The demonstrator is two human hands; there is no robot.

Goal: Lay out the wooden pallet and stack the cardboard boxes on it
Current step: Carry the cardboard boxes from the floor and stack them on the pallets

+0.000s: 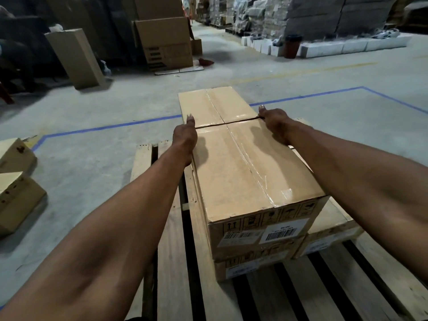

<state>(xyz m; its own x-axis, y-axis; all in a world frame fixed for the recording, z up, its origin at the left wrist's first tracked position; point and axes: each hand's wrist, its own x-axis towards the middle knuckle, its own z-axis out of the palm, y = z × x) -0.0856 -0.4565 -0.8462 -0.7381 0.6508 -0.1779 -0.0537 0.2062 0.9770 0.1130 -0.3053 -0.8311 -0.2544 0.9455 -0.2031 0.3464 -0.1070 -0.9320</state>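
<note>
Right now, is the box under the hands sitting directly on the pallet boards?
No: the top box rests on another box, which lies on the pallet.

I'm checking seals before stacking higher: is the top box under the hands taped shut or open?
Shut. The top cardboard box has its flaps closed flat, with clear tape along the centre seam.
</note>
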